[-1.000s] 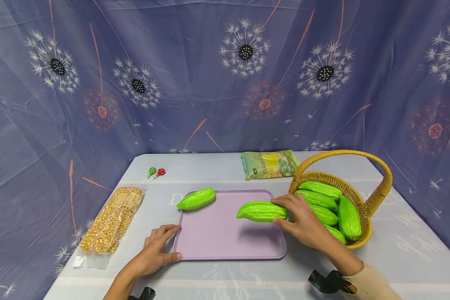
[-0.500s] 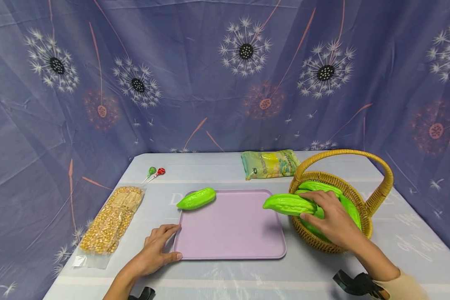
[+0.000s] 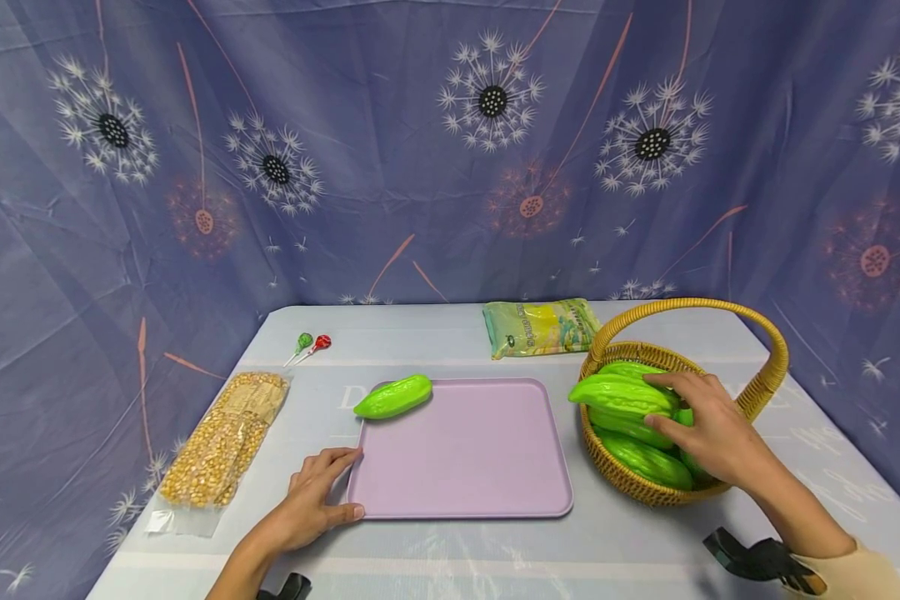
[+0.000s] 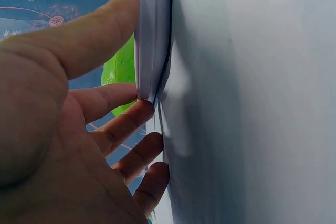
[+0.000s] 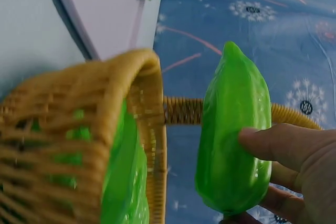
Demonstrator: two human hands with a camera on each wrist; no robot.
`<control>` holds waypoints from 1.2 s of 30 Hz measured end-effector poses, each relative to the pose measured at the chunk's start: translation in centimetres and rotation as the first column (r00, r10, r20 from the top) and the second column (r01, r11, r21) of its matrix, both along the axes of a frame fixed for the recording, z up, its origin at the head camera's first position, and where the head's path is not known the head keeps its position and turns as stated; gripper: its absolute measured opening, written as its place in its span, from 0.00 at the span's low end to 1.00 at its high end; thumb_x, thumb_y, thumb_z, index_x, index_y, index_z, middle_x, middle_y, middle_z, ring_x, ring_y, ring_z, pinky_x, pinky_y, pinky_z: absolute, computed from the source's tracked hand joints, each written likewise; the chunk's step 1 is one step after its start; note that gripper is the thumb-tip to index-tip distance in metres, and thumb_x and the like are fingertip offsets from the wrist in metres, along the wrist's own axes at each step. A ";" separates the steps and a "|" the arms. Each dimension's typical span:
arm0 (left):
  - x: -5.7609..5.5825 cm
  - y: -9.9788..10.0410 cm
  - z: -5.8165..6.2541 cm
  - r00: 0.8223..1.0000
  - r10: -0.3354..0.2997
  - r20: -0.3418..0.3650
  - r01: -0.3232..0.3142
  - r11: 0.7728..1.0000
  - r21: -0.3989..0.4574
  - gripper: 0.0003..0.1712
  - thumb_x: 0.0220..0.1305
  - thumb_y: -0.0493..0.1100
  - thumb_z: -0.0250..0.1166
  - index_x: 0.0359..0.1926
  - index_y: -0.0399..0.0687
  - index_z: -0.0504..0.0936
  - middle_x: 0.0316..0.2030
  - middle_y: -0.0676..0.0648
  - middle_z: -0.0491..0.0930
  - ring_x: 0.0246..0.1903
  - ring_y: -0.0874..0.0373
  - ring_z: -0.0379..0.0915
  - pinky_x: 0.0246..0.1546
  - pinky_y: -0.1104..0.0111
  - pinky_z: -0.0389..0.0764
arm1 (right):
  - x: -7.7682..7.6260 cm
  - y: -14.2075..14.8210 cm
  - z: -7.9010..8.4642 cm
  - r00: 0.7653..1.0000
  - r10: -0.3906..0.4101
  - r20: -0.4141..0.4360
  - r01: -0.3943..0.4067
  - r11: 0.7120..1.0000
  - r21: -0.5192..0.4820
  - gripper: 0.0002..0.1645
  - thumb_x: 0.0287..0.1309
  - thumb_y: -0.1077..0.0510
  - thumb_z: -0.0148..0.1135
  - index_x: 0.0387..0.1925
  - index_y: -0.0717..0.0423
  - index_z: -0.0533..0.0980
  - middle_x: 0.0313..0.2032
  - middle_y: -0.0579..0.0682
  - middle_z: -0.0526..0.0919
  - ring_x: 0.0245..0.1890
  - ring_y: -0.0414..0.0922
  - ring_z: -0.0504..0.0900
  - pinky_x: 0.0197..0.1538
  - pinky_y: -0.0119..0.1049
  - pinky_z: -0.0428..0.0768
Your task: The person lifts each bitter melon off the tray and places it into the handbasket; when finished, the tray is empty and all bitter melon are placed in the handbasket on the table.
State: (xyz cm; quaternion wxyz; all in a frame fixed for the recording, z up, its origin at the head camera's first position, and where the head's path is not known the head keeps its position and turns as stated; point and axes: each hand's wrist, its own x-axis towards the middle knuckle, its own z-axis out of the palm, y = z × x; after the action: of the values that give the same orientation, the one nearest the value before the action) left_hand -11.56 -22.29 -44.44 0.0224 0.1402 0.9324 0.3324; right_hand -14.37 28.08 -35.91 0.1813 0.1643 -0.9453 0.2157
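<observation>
My right hand (image 3: 708, 429) grips a bright green, ribbed bitter melon (image 5: 233, 129) by one end, thumb on one side and fingers behind. In the head view that melon lies over the wicker basket (image 3: 648, 495), overlapping other bitter melons (image 3: 648, 462) inside it. The right wrist view shows it held above the basket's rim. With thumb and fingertips, my left hand (image 3: 311, 500) touches the left edge of the lilac tray (image 3: 465, 450) near its front corner. Another bitter melon (image 3: 393, 397) rests across the tray's back left corner.
A bag of corn kernels (image 3: 225, 442) lies on the left of the table. Green (image 3: 304, 341) and red (image 3: 322, 342) lollipops lie at the back left. A green and yellow packet (image 3: 542, 328) sits behind the tray. The basket's tall handle (image 3: 693, 303) arches over it.
My right hand has carried the bitter melon rightward from above the tray's right side to over the basket. The left hand and the tray have stayed put.
</observation>
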 end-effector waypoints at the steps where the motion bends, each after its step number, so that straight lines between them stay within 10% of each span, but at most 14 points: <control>1: 0.0 0.0 0.0 1.000 0.003 0.001 -0.003 1.000 0.001 0.43 0.47 0.54 0.72 0.64 0.44 0.70 0.59 0.47 0.69 0.55 0.53 0.58 0.43 0.65 0.55 | 0.0 0.3 0.1 1.000 -0.011 0.007 0.011 1.000 0.010 0.30 0.49 0.55 0.70 0.56 0.54 0.73 0.49 0.56 0.78 0.42 0.49 0.68 0.36 0.42 0.66; 15: -0.1 0.0 0.1 1.000 -0.003 0.001 0.003 1.000 0.006 0.43 0.47 0.54 0.72 0.64 0.44 0.69 0.59 0.48 0.69 0.55 0.53 0.58 0.43 0.65 0.55 | -1.3 2.7 0.5 0.998 -0.064 0.018 0.062 0.996 0.066 0.29 0.52 0.56 0.68 0.55 0.61 0.73 0.46 0.64 0.78 0.36 0.53 0.72 0.33 0.39 0.66; 36: -0.1 -0.1 0.1 1.000 0.001 0.006 -0.001 1.000 0.005 0.43 0.47 0.55 0.72 0.64 0.44 0.70 0.59 0.47 0.69 0.55 0.53 0.58 0.44 0.64 0.55 | -4.4 3.5 1.3 0.947 -0.183 0.264 0.163 0.982 0.096 0.34 0.57 0.50 0.63 0.60 0.63 0.68 0.57 0.72 0.69 0.50 0.72 0.69 0.44 0.62 0.69</control>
State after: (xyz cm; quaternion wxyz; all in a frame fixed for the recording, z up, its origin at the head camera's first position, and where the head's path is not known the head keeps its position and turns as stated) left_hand -11.65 -22.35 -44.39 0.0247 0.1389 0.9315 0.3351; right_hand -18.76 31.62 -34.65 0.0623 0.0564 -0.9792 0.1847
